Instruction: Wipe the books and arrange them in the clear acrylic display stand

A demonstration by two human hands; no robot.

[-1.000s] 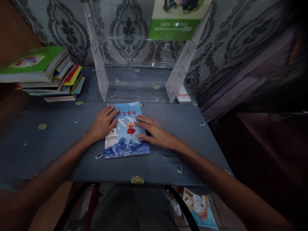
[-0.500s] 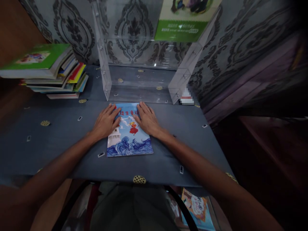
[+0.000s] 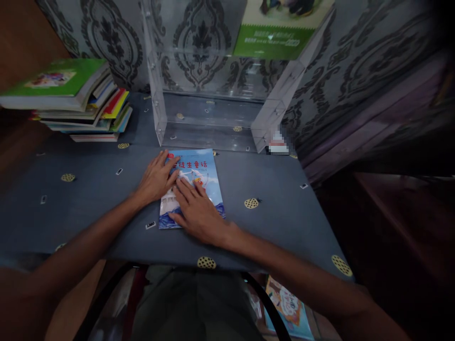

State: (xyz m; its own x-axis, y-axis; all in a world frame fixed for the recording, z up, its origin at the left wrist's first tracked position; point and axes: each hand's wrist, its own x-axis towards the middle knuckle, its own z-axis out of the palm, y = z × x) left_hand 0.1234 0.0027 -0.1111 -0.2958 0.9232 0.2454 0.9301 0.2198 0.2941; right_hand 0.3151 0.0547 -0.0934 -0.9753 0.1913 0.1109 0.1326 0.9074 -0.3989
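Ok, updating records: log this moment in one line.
left hand: on left side of closed blue illustrated paperback; right hand: across its cover; paperback: flat on grey-blue patterned cloth

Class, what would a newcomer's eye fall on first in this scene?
First, the blue picture book on the table, with the left hand over its left edge and the right hand across its cover. Next, the green-topped book stack at back left, and the clear rack behind the book.
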